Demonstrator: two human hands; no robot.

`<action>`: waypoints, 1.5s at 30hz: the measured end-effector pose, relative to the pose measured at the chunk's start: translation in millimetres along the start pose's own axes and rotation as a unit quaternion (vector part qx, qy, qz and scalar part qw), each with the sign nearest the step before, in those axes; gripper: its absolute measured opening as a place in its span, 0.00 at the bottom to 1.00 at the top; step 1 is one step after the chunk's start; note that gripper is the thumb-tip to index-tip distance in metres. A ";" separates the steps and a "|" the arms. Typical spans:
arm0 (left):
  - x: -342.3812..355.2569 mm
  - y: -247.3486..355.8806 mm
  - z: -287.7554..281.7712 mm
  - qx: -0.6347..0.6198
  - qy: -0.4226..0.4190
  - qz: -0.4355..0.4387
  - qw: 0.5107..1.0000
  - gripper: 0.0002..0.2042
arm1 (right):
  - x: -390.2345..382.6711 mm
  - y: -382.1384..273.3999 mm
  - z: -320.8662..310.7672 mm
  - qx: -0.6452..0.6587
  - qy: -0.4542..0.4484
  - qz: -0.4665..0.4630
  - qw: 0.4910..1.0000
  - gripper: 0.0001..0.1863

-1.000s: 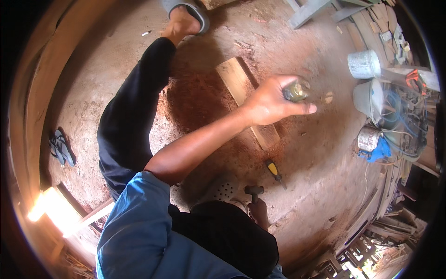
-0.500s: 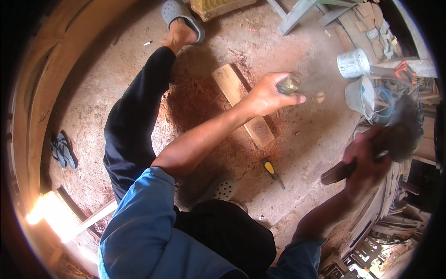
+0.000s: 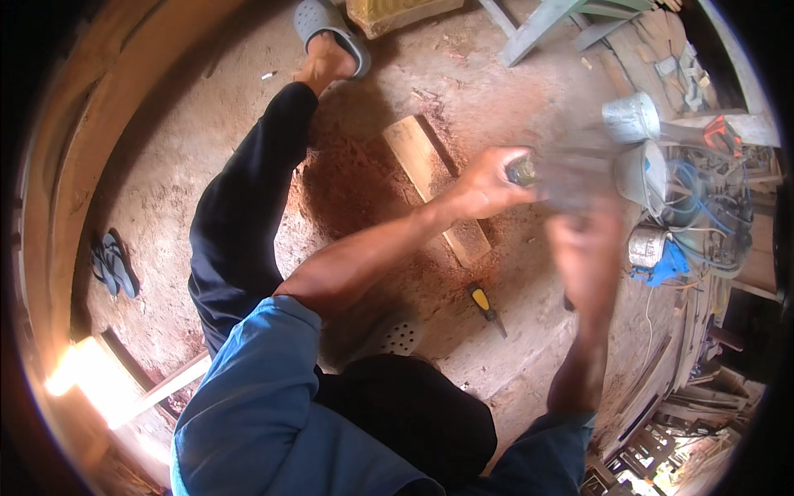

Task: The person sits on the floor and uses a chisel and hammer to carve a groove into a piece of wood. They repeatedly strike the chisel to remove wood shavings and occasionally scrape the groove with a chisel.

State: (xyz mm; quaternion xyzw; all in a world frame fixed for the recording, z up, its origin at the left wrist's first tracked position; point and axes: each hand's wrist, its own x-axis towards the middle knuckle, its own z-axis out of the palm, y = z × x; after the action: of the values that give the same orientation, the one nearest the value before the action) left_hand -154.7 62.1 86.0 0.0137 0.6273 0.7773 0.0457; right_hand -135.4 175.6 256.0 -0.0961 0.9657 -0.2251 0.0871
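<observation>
My left hand (image 3: 495, 183) is closed around a rounded, greenish-brown object (image 3: 520, 171); its upper end shows, and the fingers hide the rest. My right hand (image 3: 583, 236), smeared by motion, grips a hammer-like tool (image 3: 579, 169) with a dark handle and a blurred grey head. That head is close beside the object in my left hand; I cannot tell whether they touch. Below my left hand, a wooden block (image 3: 419, 157) lies on the floor among reddish shavings. Near the block's lower end lies a yellow-and-black handled tool (image 3: 480, 299) with a narrow metal blade.
My left leg in black trousers (image 3: 248, 182) stretches out to a grey clog (image 3: 318, 21). Metal buckets (image 3: 630, 117), a blue cloth (image 3: 668, 263) and tangled hoses stand at the right. Sandals (image 3: 116, 263) lie at the left. A wooden stand (image 3: 533, 33) is at the back.
My right hand has swung left with the tool, from the far right to beside my left hand. The left hand has shifted slightly down, still holding the object.
</observation>
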 end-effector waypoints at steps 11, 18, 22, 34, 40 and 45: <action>-12.3 -37.4 6.0 -0.052 -0.063 -0.002 0.997 0.21 | -20.7 33.6 20.6 -0.010 -0.021 -0.025 0.999 0.18; 2.6 -37.4 3.7 0.068 -0.052 -0.016 0.996 0.20 | -53.9 84.2 34.4 0.172 0.005 -0.002 0.985 0.17; 19.0 30.1 13.1 0.076 -0.076 0.008 0.994 0.18 | -100.7 132.4 52.2 0.249 0.005 0.045 0.967 0.16; -107.6 87.4 -90.8 -0.097 0.232 0.177 0.952 0.18 | -257.8 250.1 241.8 -0.090 -0.173 0.283 0.939 0.25; -129.2 5.1 35.9 -0.204 0.046 -0.161 0.964 0.13 | -179.5 192.0 152.6 0.097 0.017 -0.014 0.995 0.29; -133.3 -42.0 98.7 -0.062 -0.031 -0.069 0.995 0.17 | -145.4 179.1 154.7 0.299 -0.077 0.020 0.951 0.24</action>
State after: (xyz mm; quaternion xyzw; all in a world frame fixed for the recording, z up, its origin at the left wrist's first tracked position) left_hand -12.0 155.2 70.7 -0.0084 0.5755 0.8090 0.1194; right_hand 11.5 301.2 56.7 -0.0632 0.8462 -0.4936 0.1907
